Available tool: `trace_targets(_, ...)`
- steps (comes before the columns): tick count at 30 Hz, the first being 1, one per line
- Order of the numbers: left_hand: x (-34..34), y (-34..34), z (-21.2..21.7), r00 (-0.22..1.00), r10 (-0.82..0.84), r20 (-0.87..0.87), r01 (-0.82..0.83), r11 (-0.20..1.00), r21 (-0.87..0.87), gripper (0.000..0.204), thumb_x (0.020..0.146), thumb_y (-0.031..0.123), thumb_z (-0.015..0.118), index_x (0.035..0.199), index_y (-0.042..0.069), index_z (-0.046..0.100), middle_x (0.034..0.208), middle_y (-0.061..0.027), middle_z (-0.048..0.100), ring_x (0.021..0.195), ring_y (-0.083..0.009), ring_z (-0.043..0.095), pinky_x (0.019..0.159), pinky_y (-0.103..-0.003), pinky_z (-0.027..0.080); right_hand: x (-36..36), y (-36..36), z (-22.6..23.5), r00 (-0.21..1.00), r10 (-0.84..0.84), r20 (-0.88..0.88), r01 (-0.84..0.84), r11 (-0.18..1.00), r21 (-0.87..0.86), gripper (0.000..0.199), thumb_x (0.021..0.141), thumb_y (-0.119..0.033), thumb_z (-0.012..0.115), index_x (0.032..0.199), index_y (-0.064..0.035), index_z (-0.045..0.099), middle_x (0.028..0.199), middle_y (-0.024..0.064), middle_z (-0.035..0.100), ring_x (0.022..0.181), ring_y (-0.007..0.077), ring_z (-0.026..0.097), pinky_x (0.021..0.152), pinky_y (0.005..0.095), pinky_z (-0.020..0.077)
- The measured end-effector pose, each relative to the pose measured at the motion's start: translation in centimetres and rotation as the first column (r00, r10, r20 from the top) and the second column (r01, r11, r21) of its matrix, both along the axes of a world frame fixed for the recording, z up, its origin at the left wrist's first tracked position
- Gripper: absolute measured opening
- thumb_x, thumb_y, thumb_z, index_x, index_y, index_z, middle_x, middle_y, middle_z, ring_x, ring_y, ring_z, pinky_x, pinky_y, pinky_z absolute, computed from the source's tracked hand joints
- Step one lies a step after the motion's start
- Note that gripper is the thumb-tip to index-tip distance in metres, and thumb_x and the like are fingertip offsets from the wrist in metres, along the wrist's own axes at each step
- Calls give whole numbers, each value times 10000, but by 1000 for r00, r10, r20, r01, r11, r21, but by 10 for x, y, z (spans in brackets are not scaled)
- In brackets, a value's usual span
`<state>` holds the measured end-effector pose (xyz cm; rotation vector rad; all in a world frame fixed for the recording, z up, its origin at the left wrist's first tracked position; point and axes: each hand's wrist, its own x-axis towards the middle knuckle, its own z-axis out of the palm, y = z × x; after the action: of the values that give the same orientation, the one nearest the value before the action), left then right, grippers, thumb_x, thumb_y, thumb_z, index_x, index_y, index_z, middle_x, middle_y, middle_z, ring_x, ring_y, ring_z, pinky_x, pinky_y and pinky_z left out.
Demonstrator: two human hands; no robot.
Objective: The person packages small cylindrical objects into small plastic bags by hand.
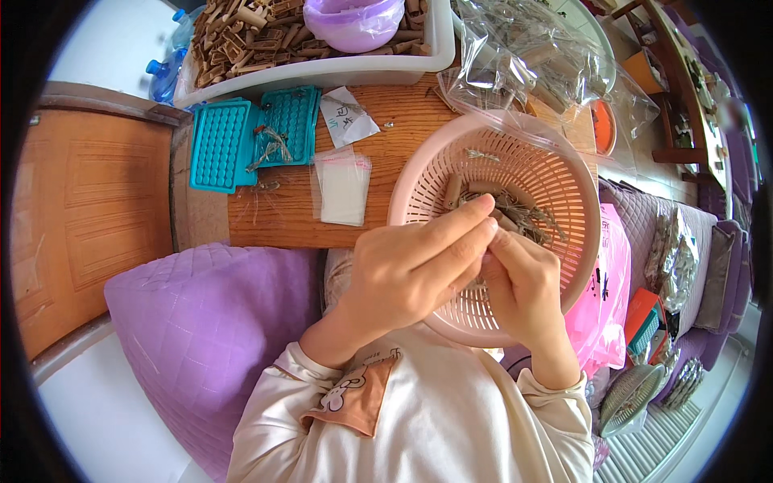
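Both my hands are held together over a pink slotted plastic basket (578, 189). My left hand (419, 262) is closed, its fingertips meeting those of my right hand (525, 286). The right thumb and fingers are pinched together. Whatever sits between the fingertips is hidden or too small to name. Below them in the basket lie brown tube-shaped pieces (453, 191) and a tangle of thin, dry-looking greyish strands (535, 219).
Left on the wooden table (394, 101) are teal moulded trays (219, 145), clear plastic bags (345, 189) and a paper slip (348, 117). Behind stands a white bin (322, 68) of brown pieces with a purple bowl (354, 24). Clear plastic bags (515, 68) lie back right; a pink bag (600, 314) hangs right.
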<state>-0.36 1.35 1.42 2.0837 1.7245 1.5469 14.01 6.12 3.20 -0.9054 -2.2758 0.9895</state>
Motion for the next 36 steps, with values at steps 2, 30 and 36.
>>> trace_targets(2,-2,3,1,998,-28,50,31,997,-72,194,639,-11,641,823,47,660,876,-88,646,639,-173,629,528,-248,511,-1,1,-1,999,17,46,-23,992,124,296,727,11,583,1022,26,565,739,123,594,589,250,555,537,323,459)
trace_targets(30,10,17,-26,893,-161,421,190,982,-25,107,762,110,633,770,48,546,578,-57,504,450,-168,486,416,-286,378,9,5,-4,552,-678,-485,-466,230,-854,235,874,-176,487,1016,8,520,917,140,599,763,205,613,682,308,520)
trace_targets(36,-12,25,-31,976,-218,-16,218,970,107,140,681,106,659,772,88,555,528,-11,421,440,-166,469,399,-303,367,25,22,-6,251,-762,-596,-720,264,-641,162,859,-166,424,748,-52,395,749,90,466,634,176,523,624,277,531)
